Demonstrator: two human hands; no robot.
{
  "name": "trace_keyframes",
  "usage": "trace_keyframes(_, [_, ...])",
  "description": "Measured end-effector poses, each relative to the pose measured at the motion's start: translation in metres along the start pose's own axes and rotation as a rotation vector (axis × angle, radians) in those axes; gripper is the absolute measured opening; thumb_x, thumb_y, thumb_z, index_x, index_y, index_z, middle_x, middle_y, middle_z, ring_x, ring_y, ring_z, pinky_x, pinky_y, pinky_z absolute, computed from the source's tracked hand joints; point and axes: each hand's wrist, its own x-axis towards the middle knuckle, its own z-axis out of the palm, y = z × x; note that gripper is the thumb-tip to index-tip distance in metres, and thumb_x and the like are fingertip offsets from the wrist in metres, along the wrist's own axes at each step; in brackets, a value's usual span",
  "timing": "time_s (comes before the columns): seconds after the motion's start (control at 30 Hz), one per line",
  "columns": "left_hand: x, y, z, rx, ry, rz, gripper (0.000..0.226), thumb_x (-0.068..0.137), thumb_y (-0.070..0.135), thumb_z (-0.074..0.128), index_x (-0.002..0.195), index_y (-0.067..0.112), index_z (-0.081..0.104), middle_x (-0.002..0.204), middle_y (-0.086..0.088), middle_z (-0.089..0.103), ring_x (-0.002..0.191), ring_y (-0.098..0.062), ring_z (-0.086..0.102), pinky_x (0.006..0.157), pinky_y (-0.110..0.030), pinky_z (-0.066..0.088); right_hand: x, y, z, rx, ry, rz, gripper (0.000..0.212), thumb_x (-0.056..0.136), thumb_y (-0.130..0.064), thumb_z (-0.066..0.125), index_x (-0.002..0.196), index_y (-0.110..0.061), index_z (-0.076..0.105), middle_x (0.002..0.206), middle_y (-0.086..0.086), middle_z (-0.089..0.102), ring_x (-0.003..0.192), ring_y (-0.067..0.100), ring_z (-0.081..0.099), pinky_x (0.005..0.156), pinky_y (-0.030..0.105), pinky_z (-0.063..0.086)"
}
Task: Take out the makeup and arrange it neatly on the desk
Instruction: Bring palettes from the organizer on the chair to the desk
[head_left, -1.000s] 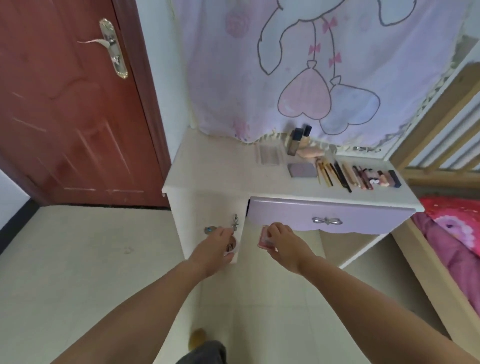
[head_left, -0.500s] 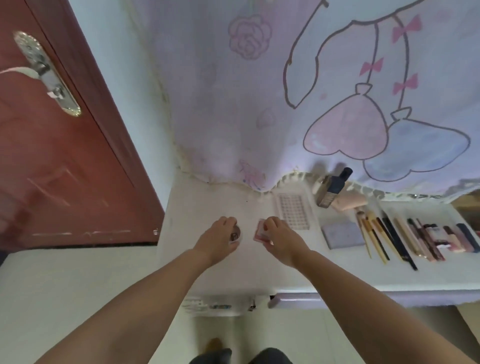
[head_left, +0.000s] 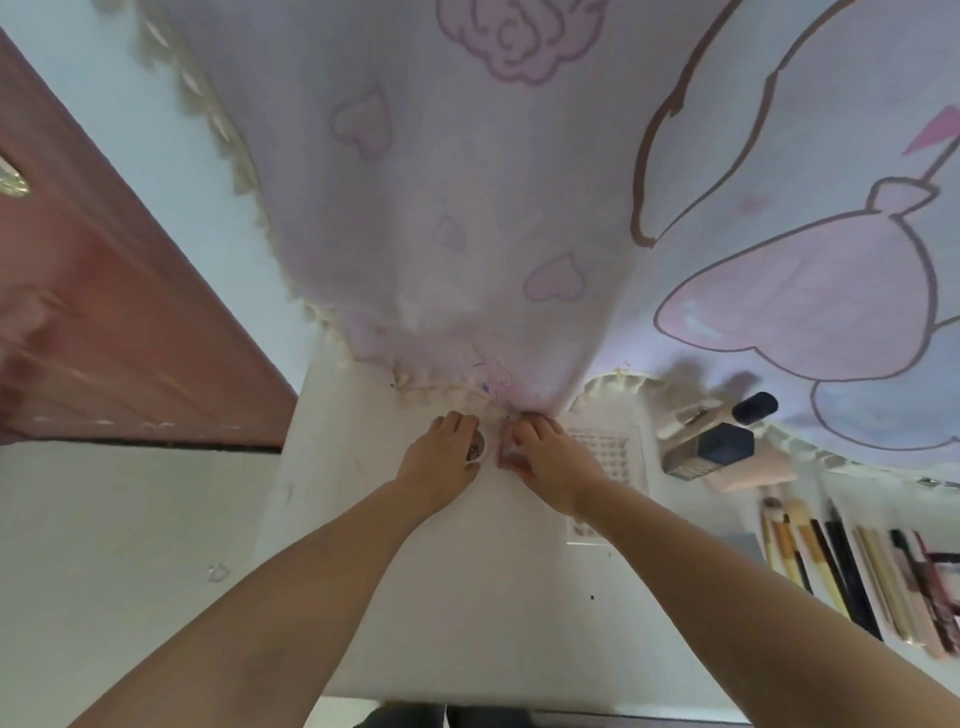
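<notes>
Pale, smooth white desk (head_left: 457, 597) filling the middle of the view, narrow and deep, its left edge running beside light floor (head_left: 119, 545) and a reddish-brown panelled door (head_left: 104, 322). Overhead and behind, a thin lilac curtain (head_left: 467, 234) printed with pink hearts and a rose outline, fringed hem draped down onto the back edge of the desk. Bare desktop between the forearms and along the front edge; right side crowded. Near the back right corner, a squarish bottle with a dark cap (head_left: 709, 451) lying tipped, cap end up and right, with a second dark-capped tube (head_left: 748, 408) just behind it and a pale pink soft pad (head_left: 753, 475) beside them. Along the right edge, a row of brushes and pencils (head_left: 841, 571), slender wooden and black sticks laid side by side, long axes running front to back, slightly fanned. Under the right forearm, a flat clear sheet with a grid of small dots (head_left: 605, 449), lying flat. At the back edge under the hem, left hand (head_left: 441, 460) palm down, fingers curled over a small round white jar (head_left: 475, 448), only its rim and a printed top showing. Just beside it, nearly touching, right hand (head_left: 545, 462) with fingers bent around a small pink item (head_left: 511, 460), mostly hidden, shape too blurred to tell. Both items low against the desktop; contact with it not clear.
</notes>
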Motion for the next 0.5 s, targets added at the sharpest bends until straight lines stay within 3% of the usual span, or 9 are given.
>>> trace_keyframes(0.2, [0.001,-0.002,0.005,0.017,-0.015,0.031,0.058,0.085,0.024,0.06,0.136,0.015,0.035,0.136,-0.005,0.038,0.121,-0.026,0.039,0.094,-0.035,0.041,0.0,0.005,0.005,-0.038,0.087,-0.027,0.047,0.094,-0.043,0.045,0.129,-0.012,0.043,0.141,0.004,0.039,0.133,0.022,0.033,0.101,0.033,0.036])
trace_keyframes(0.37, [-0.008,-0.005,-0.001,-0.028,-0.053,0.036,0.075,0.087,0.027,0.06,0.147,0.015,0.016,0.143,-0.008,0.027,0.127,-0.028,0.035,0.102,-0.038,0.038,-0.004,0.004,-0.001,-0.062,0.175,-0.033,0.037,0.093,-0.024,0.05,0.127,-0.011,0.045,0.138,0.004,0.041,0.13,0.023,0.036,0.101,0.031,0.034])
trace_keyframes(0.5, [-0.038,-0.025,0.01,0.088,0.018,0.026,0.067,0.093,0.031,0.048,0.148,0.013,0.015,0.15,-0.006,0.024,0.137,-0.022,0.026,0.111,-0.031,0.023,-0.029,-0.005,-0.002,-0.032,0.231,-0.032,0.028,0.092,-0.026,0.051,0.115,-0.01,0.052,0.126,0.005,0.049,0.117,0.026,0.046,0.095,0.033,0.038])
